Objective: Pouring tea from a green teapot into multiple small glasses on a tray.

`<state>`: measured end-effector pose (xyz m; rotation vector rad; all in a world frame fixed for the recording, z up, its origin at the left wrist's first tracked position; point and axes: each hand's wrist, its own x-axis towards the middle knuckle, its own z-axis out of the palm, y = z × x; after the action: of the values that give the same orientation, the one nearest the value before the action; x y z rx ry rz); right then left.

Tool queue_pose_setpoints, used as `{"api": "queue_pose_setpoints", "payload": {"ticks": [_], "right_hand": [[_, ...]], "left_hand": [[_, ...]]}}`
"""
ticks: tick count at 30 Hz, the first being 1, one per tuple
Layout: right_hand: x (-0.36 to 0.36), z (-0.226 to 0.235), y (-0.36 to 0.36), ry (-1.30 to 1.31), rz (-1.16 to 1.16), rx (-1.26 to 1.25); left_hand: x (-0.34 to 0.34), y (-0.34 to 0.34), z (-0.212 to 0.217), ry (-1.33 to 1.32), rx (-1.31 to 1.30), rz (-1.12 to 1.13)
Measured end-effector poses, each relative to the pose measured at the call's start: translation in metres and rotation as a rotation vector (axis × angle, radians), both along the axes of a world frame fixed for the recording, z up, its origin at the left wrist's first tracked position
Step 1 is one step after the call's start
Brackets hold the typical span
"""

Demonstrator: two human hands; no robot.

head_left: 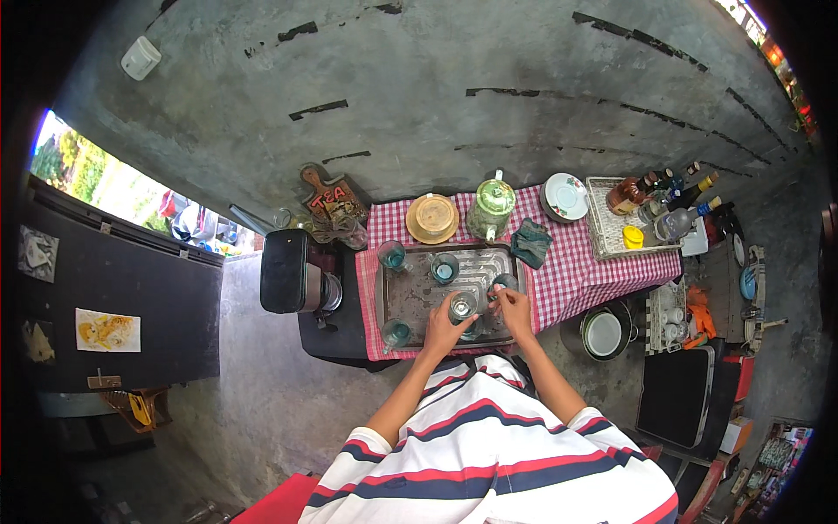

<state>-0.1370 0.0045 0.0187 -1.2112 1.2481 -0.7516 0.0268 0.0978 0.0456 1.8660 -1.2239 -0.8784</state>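
Note:
A worn metal tray (415, 297) lies on a table with a red-checked cloth (572, 275). My left hand (445, 327) is wrapped around a clear drinking glass (463, 305) near the tray's front edge. My right hand (513, 307) is next to it, its fingers on another glass (504, 282) at the tray's right side. Three more bluish glasses stand nearby: one on the tray's middle (444, 267), one at its back left corner (392, 255), one at its front left (395, 333).
Behind the tray are a round lidded container (431, 217), a green teapot (491, 207), a folded dark cloth (530, 242) and a plate (566, 196). A white rack (611, 229) with bottles (676, 218) sits at the right. A black appliance (292, 272) stands left of the table.

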Motion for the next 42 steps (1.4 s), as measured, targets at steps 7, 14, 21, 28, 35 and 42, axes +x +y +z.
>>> {"api": "queue_pose_setpoints", "payload": {"ticks": [7,14,21,28,35,42], "right_hand": [[-0.003,-0.014,-0.002,-0.013,-0.042,0.056],[-0.012,-0.001,-0.019,0.012,-0.071,0.062],[-0.025,-0.002,-0.031,0.075,-0.072,0.029],[-0.017,0.01,-0.041,0.102,-0.061,-0.019],[-0.025,0.001,-0.049,0.098,-0.081,-0.028],[-0.031,-0.007,-0.057,0.033,-0.126,-0.034]], "left_hand": [[-0.009,-0.008,0.001,-0.064,-0.079,0.033],[-0.011,-0.009,-0.003,-0.017,-0.035,0.023],[-0.012,-0.03,-0.004,-0.036,-0.064,0.011],[-0.001,-0.057,-0.015,-0.176,-0.17,0.002],[0.002,-0.082,-0.017,-0.143,-0.1,-0.062],[0.004,-0.098,-0.035,-0.261,-0.1,-0.104]]}}
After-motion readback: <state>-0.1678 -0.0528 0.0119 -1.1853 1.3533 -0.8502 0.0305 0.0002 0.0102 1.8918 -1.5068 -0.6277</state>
